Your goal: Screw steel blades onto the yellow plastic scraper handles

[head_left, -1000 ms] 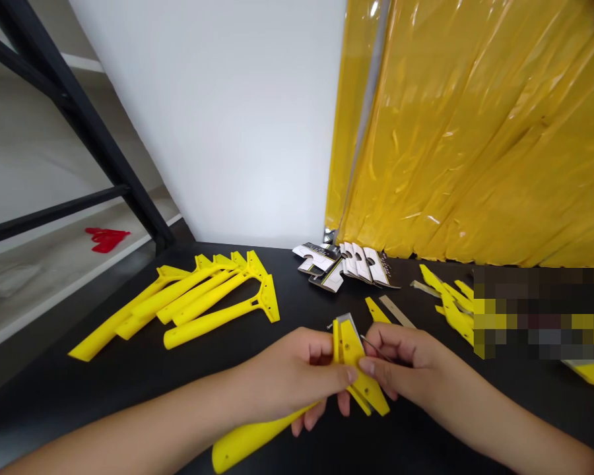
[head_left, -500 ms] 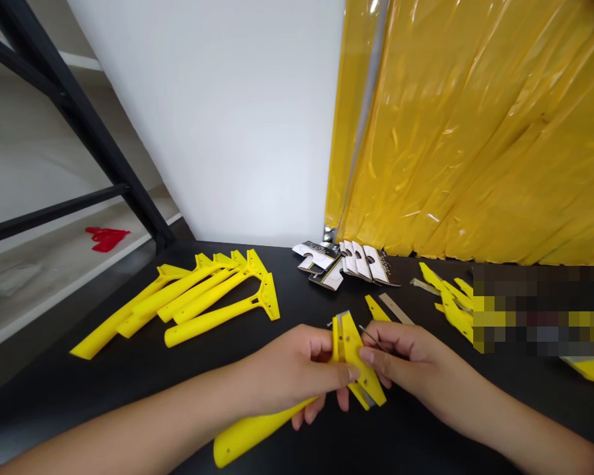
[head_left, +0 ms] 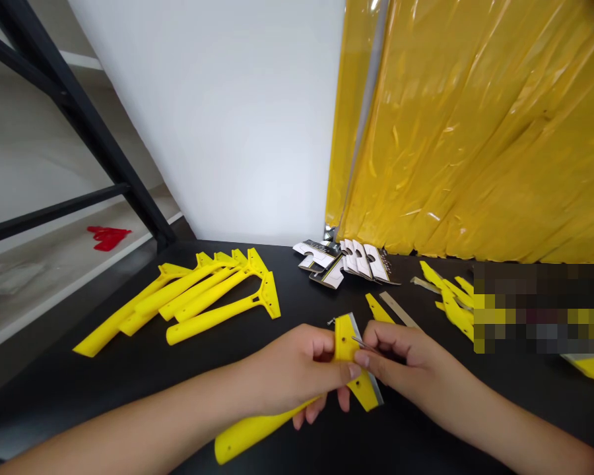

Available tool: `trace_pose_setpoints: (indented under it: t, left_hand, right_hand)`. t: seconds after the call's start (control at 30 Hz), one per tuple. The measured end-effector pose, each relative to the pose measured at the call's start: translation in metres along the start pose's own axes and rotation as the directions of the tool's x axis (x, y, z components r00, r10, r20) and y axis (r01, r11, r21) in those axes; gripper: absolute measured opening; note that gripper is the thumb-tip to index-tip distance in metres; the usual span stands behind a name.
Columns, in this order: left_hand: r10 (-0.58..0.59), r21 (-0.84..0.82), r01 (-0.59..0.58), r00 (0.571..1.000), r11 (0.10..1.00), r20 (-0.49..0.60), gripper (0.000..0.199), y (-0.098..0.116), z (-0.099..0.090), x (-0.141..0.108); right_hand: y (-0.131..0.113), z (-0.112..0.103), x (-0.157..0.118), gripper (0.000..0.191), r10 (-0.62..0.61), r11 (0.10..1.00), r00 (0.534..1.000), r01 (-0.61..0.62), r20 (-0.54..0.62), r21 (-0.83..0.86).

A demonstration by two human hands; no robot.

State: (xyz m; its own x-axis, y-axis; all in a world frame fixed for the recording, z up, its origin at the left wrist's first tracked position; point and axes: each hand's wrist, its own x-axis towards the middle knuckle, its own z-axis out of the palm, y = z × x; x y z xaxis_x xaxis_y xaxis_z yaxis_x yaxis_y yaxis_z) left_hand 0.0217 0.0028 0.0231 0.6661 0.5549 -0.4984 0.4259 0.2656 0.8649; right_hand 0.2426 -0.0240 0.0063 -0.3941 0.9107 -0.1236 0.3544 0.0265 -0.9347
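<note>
My left hand (head_left: 301, 369) is closed around a yellow scraper (head_left: 257, 432), its handle pointing down-left under the wrist. A yellow clamping plate (head_left: 349, 336) with screw holes lies over the scraper's head, pressed by my left thumb. Along the head's right edge shows a strip of metal blade (head_left: 377, 390). My right hand (head_left: 398, 356) pinches a thin metal rod-like tool (head_left: 361, 343), its tip close to the plate; the right thumb touches the plate's edge. A small screw (head_left: 331, 322) sticks out at the head's upper left.
Several yellow scraper handles (head_left: 212, 320) lie at the left. Folded white and black cards (head_left: 327, 254) sit at the back. A loose yellow plate (head_left: 377, 309) and a flat blade strip (head_left: 398, 309) rest beyond my right hand. More yellow parts (head_left: 445, 297) lie right, beside a blurred patch.
The yellow plate, tilted apart from the scraper's head before, now lies flat over it with the blade edge showing at the right. The rod's tip has moved slightly left and down.
</note>
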Motion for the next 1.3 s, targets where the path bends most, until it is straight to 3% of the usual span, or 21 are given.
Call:
trace_pose_setpoints:
  t: [0.37,0.47,0.53,0.6,0.67,0.77,0.87,0.93,0.97,1.03,1.1,1.13,1.2,1.27,1.3]
  left_hand:
    - [0.046,-0.112,-0.043,0.999,0.993,0.025,0.028,0.005,-0.002,-0.001]
    - [0.035,-0.108,-0.034,0.999,0.994,0.004,0.026,0.006,-0.003,-0.003]
    - [0.038,-0.029,-0.04,0.997,0.999,-0.067,0.027,0.006,-0.004,-0.007]
    - [0.126,0.177,-0.094,0.976,0.98,-0.18,0.029,0.006,-0.002,-0.012]
    - [0.315,0.478,-0.158,0.911,0.864,-0.268,0.028,0.006,0.001,-0.016]
    - [0.541,0.855,-0.094,0.808,0.51,-0.234,0.038,0.005,0.01,-0.02]
    - [0.576,0.974,0.052,0.799,0.22,-0.173,0.055,0.002,0.015,-0.02]
    - [0.599,0.982,0.082,0.783,0.168,-0.168,0.054,0.001,0.015,-0.02]
    - [0.617,0.979,0.075,0.766,0.191,-0.179,0.054,0.0,0.014,-0.019]
    - [0.656,0.943,0.014,0.715,0.333,-0.242,0.06,0.0,0.01,-0.018]
    - [0.639,0.799,-0.114,0.671,0.591,-0.377,0.073,0.002,0.007,-0.015]
    - [0.584,0.654,-0.192,0.673,0.731,-0.455,0.079,0.004,0.006,-0.014]
    - [0.405,0.259,-0.313,0.761,0.914,-0.507,0.078,0.007,0.004,-0.011]
    - [0.259,-0.09,-0.32,0.877,0.943,-0.404,0.057,0.012,0.003,-0.008]
    - [0.222,-0.203,-0.301,0.916,0.932,-0.335,0.044,0.013,0.003,-0.007]
  right_hand:
    - [0.001,-0.005,0.001,0.034,-0.005,0.998,0.998,0.002,0.062,0.057]
    - [0.002,-0.005,0.0,0.031,-0.014,1.0,1.0,0.014,0.001,0.001]
    - [0.0,-0.005,-0.002,0.03,-0.035,0.998,0.996,0.031,-0.077,-0.05]
    - [-0.004,-0.005,-0.004,0.034,-0.055,0.998,0.994,0.051,-0.092,-0.044]
    - [-0.008,-0.004,-0.006,0.042,-0.049,0.996,0.998,0.052,-0.035,0.077]
    - [-0.014,0.002,-0.008,0.053,0.049,0.949,0.996,-0.069,0.073,0.307]
    - [-0.019,0.009,-0.013,0.051,0.203,0.871,0.971,-0.236,0.122,0.43]
    - [-0.022,0.011,-0.015,0.046,0.252,0.825,0.961,-0.274,0.113,0.495]
    - [-0.022,0.011,-0.016,0.043,0.257,0.809,0.962,-0.267,0.094,0.524]
    - [-0.02,0.009,-0.015,0.04,0.251,0.79,0.968,-0.22,0.026,0.572]
    - [-0.016,0.005,-0.012,0.04,0.234,0.78,0.971,-0.156,-0.052,0.606]
    - [-0.012,0.002,-0.009,0.04,0.22,0.778,0.972,-0.125,-0.079,0.616]
    - [-0.006,0.0,-0.005,0.038,0.177,0.781,0.978,-0.074,-0.106,0.62]
    - [-0.002,-0.001,-0.002,0.036,0.137,0.788,0.986,-0.047,-0.1,0.613]
    - [-0.001,0.0,-0.002,0.035,0.125,0.795,0.988,-0.046,-0.088,0.605]
